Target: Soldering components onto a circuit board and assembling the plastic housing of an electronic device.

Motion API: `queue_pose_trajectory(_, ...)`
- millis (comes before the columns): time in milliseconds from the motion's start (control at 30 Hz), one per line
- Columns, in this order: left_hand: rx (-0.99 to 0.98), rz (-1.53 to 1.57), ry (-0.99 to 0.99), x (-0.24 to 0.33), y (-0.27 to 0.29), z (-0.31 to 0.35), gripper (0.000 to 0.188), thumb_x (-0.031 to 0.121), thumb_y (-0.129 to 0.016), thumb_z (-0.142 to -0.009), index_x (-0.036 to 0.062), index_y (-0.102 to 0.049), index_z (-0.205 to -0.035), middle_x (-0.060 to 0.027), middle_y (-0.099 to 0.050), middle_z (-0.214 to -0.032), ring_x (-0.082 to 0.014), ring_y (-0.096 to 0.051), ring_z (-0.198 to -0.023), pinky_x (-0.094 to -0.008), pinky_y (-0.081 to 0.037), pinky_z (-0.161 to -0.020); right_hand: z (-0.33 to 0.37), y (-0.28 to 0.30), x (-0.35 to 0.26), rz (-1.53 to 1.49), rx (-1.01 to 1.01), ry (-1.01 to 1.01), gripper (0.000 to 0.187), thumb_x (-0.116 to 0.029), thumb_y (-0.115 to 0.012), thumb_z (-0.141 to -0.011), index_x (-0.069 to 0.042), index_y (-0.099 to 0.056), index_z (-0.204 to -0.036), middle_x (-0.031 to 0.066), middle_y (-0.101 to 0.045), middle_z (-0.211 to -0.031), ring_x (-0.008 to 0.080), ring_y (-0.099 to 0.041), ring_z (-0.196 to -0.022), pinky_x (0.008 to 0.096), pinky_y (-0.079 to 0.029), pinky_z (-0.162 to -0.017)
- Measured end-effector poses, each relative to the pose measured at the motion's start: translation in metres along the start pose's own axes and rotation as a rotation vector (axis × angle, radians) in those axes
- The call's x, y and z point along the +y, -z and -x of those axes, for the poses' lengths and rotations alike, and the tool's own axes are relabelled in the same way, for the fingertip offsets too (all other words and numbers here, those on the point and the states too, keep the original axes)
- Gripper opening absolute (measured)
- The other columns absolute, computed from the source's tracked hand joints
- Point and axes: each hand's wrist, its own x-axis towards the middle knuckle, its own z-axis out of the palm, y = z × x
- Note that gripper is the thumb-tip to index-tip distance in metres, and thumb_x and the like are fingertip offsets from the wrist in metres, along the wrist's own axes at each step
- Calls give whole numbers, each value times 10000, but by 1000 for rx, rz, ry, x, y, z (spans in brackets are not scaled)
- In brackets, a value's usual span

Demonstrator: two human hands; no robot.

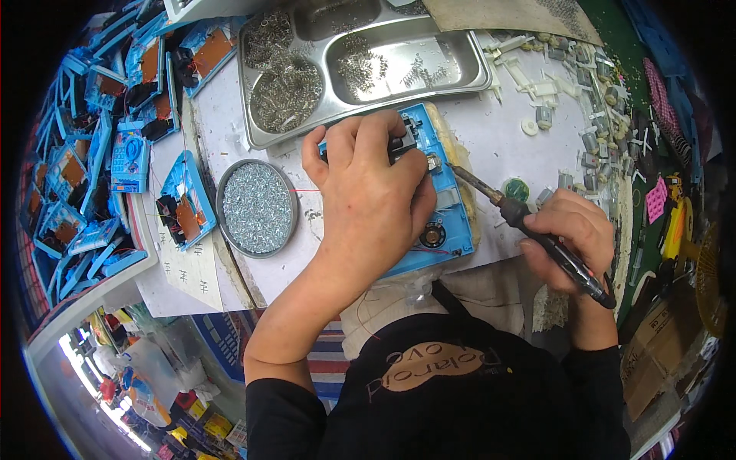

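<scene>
A blue plastic housing [458, 222] lies on the table in front of me, with a small round speaker [432, 234] set in its near end. My left hand [364, 192] rests over it, fingers curled at a small grey and black part [402, 143] in the housing; what the fingertips grip is mostly hidden. A thin red wire [307, 190] comes out beside that hand. In my right hand [575, 234] is a soldering iron [479, 184], gripped by its black handle. Its tip points left to the housing's right side, close to the left thumb; contact cannot be made out.
Beyond the housing stands a metal tray [483, 73] of small springs. A round dish [221, 201] of tiny screws sits left of my hand. Blue housings with brown boards [126, 157] pile up at far left. Small motors [590, 143] and white plastic parts [543, 88] scatter on the right.
</scene>
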Motion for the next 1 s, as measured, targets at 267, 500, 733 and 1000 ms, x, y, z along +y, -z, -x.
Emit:
queue_pose_trajectory(267, 0, -4, -12, 0, 0, 1, 138, 166, -781, -712, 106, -726, -824, -89, -584, -1149, -313, -512, -1123, -524, -296, -1028, 2, 4, 2, 17, 24, 6, 325, -17, -812, -718, 1, -677, -1013, 85, -633, -691, 223, -577, -551, 327, -438, -501)
queue_pose_trajectory(500, 9, -26, -24, 0, 1, -1, 155, 167, -791, -709, 98, -717, -827, -85, -589, -1144, -306, -518, -1117, -535, -298, -1036, 3, 6, 2, 16, 31, 4, 329, -15, -810, -717, 0, -676, -1017, 85, -633, -694, 225, -573, -550, 327, -439, -503)
queue_pose_trajectory(733, 63, 14, -14, -2, 10, 15, 229, 180, -805, -750, 86, -708, -935, -85, -594, -1173, -306, -536, -1110, -513, -316, -1047, 8, 10, 3, 21, 24, -11, 321, -22, -804, -725, 7, -676, -1017, 96, -640, -703, 235, -583, -562, 329, -448, -521)
queue_pose_trajectory(1000, -38, 124, 419, -59, 61, 53, 297, 50, -769, -811, -6, -691, -1091, -90, -671, -936, -193, -629, -780, -292, -500, -698, 0, 7, 5, -43, 122, -49, 282, -14, -771, -757, 25, -662, -1015, 111, -650, -726, 205, -571, -588, 305, -426, -547)
